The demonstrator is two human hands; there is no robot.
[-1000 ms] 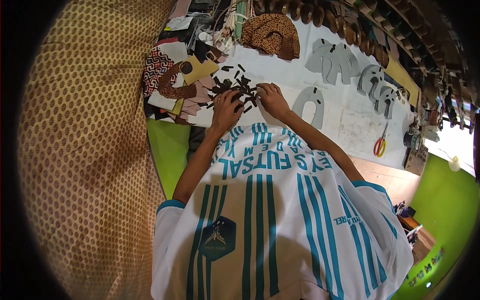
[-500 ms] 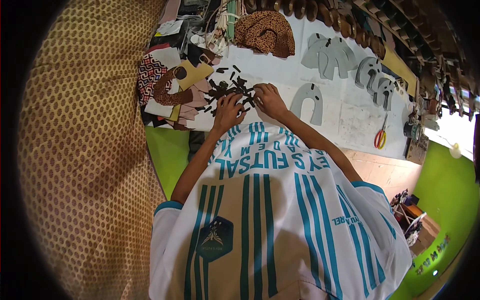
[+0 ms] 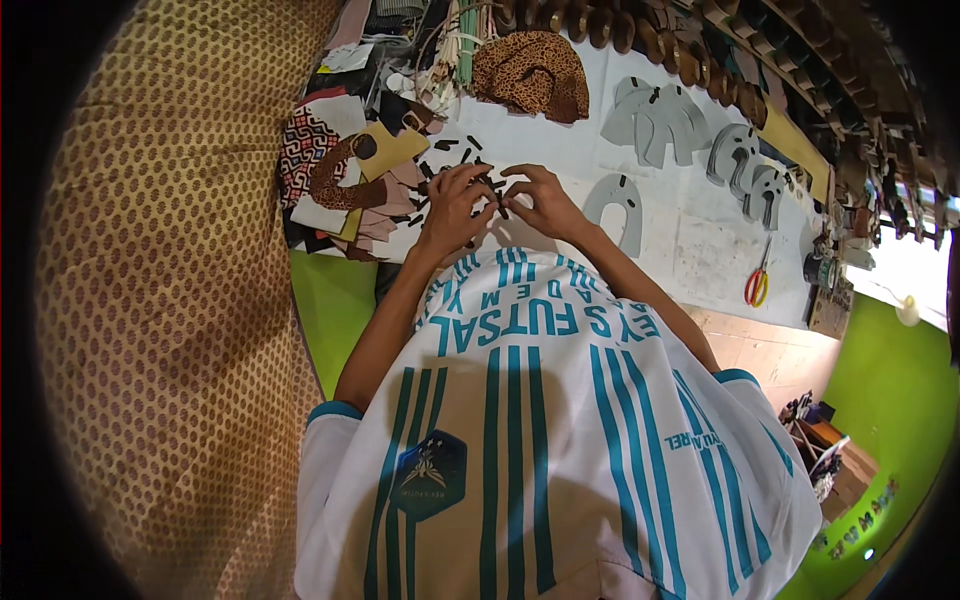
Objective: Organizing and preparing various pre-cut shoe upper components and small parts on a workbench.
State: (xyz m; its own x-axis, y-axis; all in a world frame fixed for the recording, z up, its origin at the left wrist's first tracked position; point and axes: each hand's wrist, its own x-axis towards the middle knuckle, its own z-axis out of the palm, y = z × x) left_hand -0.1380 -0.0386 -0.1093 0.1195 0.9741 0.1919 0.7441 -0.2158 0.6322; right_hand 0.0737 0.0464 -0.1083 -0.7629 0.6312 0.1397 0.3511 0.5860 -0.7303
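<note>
Small black strips (image 3: 474, 143) lie in a loose pile on the white work table, partly hidden under my hands. My left hand (image 3: 456, 210) hovers over the pile, with thumb and forefinger pinched together. Facing it, my right hand (image 3: 545, 205) is pinched too, its fingertips close to the left ones. One dark strip (image 3: 503, 208) shows between the two sets of fingertips, and both appear to grip it. Just right of my right hand lies a grey U-shaped piece (image 3: 630, 220) with a black strip on its top.
Fabric and leather scraps (image 3: 395, 150) heap up on the left. Leopard-print pieces (image 3: 560, 85) lie at the back, more grey U-shaped pieces (image 3: 655, 130) behind right. Scissors (image 3: 757, 285) with red and yellow handles rest near the right edge. A patterned curtain (image 3: 180, 300) hangs on the left.
My hands have lifted from spread fingers among the black strips to pinches brought together, with a strip between them. The grey pieces and scissors lie where they were.
</note>
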